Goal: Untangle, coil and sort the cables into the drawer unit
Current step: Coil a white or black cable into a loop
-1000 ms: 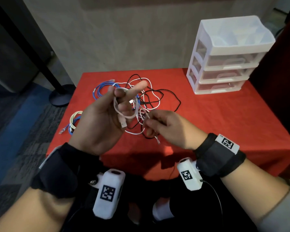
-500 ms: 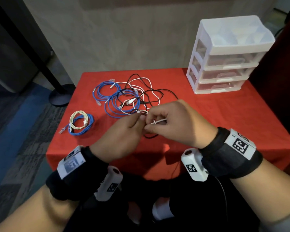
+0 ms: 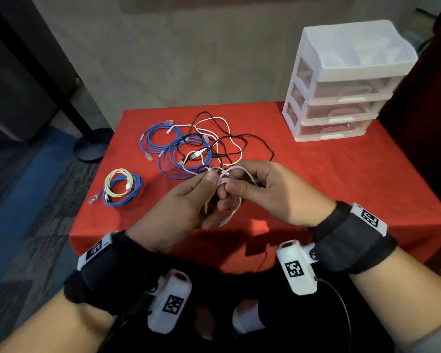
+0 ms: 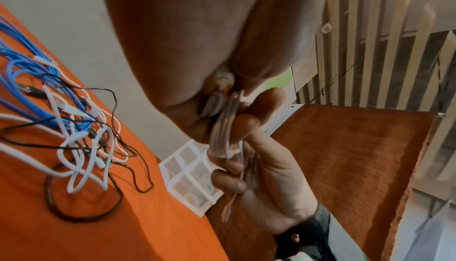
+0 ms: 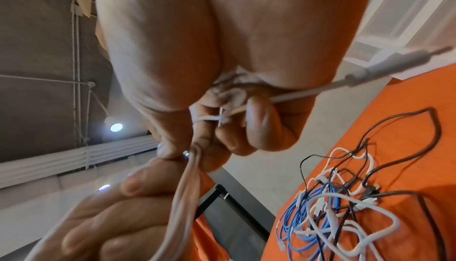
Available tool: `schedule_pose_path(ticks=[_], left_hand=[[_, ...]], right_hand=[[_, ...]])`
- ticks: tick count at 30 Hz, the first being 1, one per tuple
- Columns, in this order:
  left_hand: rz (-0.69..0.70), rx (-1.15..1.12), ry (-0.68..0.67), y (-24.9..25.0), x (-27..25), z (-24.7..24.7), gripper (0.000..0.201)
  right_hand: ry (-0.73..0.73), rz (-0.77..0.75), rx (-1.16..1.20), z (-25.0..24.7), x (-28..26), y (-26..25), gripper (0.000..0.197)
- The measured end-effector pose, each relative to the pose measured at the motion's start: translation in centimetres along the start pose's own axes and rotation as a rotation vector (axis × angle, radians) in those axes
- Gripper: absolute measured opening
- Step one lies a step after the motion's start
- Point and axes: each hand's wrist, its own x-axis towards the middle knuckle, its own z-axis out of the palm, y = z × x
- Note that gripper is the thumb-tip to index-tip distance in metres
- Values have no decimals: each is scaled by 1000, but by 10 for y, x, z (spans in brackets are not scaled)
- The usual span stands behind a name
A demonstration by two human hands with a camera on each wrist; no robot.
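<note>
My left hand (image 3: 210, 197) grips a coiled white cable (image 3: 231, 212) just above the near part of the red table (image 3: 329, 187). My right hand (image 3: 233, 184) meets it from the right and pinches the cable's loose end against the coil. In the left wrist view the white cable (image 4: 223, 128) shows as a bundle of strands between both hands. The right wrist view has the end of the white cable (image 5: 217, 119) wrapped across my fingers. A tangle of blue, black and white cables (image 3: 204, 146) lies behind the hands. The white drawer unit (image 3: 341, 80) stands at the back right, drawers closed.
A coiled blue cable with a cream cable on it (image 3: 120, 188) lies at the table's left side. A dark stand base (image 3: 92, 146) sits on the floor beyond the left edge. Bare red cloth stretches between the hands and the drawer unit.
My left hand has come down from its raised pose with cable looped round the fingers. Both hands have closed together, and the white cable is now a bundle held between them.
</note>
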Motion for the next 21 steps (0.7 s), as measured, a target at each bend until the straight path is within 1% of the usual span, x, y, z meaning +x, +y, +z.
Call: schedule_pose_path(ticks=[3, 5, 7, 9, 11, 13, 15, 16, 18, 19, 21], left_hand=[[-32, 97, 158, 0, 2, 7, 37], [-35, 140, 228, -1, 6, 9, 36], [-37, 108, 289, -2, 9, 8, 35], [-73, 22, 381, -4, 10, 0, 33], [-84, -32, 434, -4, 10, -8, 32], [-80, -50, 440, -4, 8, -11, 33], [-81, -69, 422, -5, 7, -10, 34], [-82, -79, 404, -6, 7, -8, 34], [-67, -100, 359, -7, 9, -1, 34], [-53, -102, 352, -7, 10, 5, 34], [-34, -70, 376, -9, 12, 14, 35]], right_hand=[[52, 0, -13, 4, 2, 2, 17], [75, -7, -27, 3, 4, 5, 18], [86, 2, -92, -1, 2, 10, 17], [129, 42, -172, -7, -2, 18, 15], [178, 96, -174, -14, -8, 25, 12], [213, 123, -263, -18, -11, 30, 6], [252, 127, -455, -20, -11, 37, 1], [285, 129, -503, -20, -9, 39, 1], [404, 154, -434, -16, -4, 41, 3], [464, 166, -353, -14, -1, 40, 4], [524, 171, -169, -8, 5, 35, 5]])
